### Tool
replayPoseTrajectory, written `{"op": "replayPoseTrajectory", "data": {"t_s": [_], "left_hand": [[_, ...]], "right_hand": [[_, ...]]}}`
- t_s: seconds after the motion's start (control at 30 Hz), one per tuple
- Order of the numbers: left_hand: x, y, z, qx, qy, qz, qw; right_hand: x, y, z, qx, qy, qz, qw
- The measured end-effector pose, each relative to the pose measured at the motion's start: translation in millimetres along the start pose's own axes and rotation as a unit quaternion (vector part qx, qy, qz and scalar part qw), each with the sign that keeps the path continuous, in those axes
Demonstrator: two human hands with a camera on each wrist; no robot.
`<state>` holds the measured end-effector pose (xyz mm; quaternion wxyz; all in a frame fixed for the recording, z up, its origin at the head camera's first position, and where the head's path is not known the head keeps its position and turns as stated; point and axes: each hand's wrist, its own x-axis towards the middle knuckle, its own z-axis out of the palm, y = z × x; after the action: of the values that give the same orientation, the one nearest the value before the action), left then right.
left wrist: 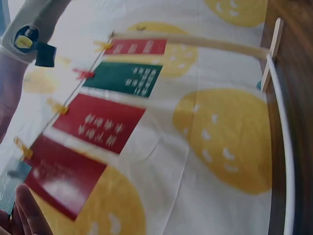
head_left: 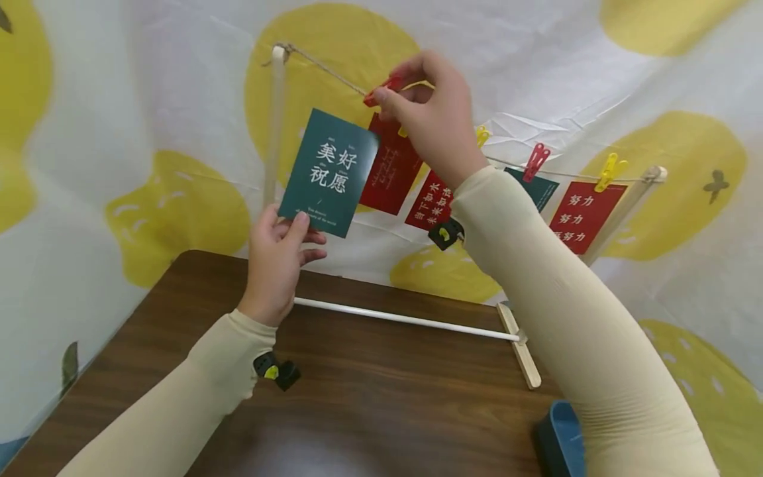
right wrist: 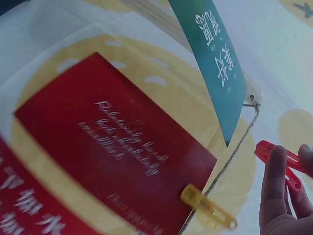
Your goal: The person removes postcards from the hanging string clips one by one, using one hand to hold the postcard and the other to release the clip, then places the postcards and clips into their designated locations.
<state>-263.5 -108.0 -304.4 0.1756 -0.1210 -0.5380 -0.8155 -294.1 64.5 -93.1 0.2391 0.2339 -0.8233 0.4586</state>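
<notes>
My left hand pinches a green card with white Chinese characters by its lower left corner, thumb in front. Up by the twine, my right hand holds a red clothespin between thumb and fingers. In the right wrist view the card's tip hangs close to the twine, apart from the clothespin. Beside the green card, a red card with script lettering hangs from a yellow clothespin. My right hand hides part of the line in the head view.
Farther right hang a red card, a green card and a red card, each clipped to the twine. A wooden frame with a left post and white bottom rod stands on the brown table. A blue bin sits lower right.
</notes>
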Motion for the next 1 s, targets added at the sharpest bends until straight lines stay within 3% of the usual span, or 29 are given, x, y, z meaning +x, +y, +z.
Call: {"op": "replayPoseTrajectory", "data": {"t_s": [0.13, 0.27, 0.47, 0.7, 0.83, 1.0], "left_hand": [[-23.7, 2.5, -7.3, -0.001, -0.011, -0.005, 0.9999], [-54.6, 11.5, -24.5, 0.012, -0.016, -0.017, 0.9997], [-92.2, 27.9, -42.6, -0.004, -0.005, -0.049, 0.9988], [-108.9, 28.3, -40.2, -0.026, -0.024, -0.043, 0.9984], [-117.3, 24.8, -47.3, -0.021, -0.046, -0.036, 0.9981], [-127.7, 19.4, -55.9, 0.029, -0.072, -0.028, 0.9966]], "right_hand": [[-25.9, 6, -16, 0.034, -0.003, -0.014, 0.9993], [-59.7, 10, -41, 0.061, 0.012, -0.012, 0.998], [-106.3, 13, -72, -0.023, 0.017, -0.004, 0.9996], [-141.8, 19, -94, -0.068, -0.007, -0.013, 0.9976], [-160.8, 30, -106, -0.118, -0.02, -0.032, 0.9923], [-187.0, 49, -125, -0.146, -0.027, -0.049, 0.9876]]}}
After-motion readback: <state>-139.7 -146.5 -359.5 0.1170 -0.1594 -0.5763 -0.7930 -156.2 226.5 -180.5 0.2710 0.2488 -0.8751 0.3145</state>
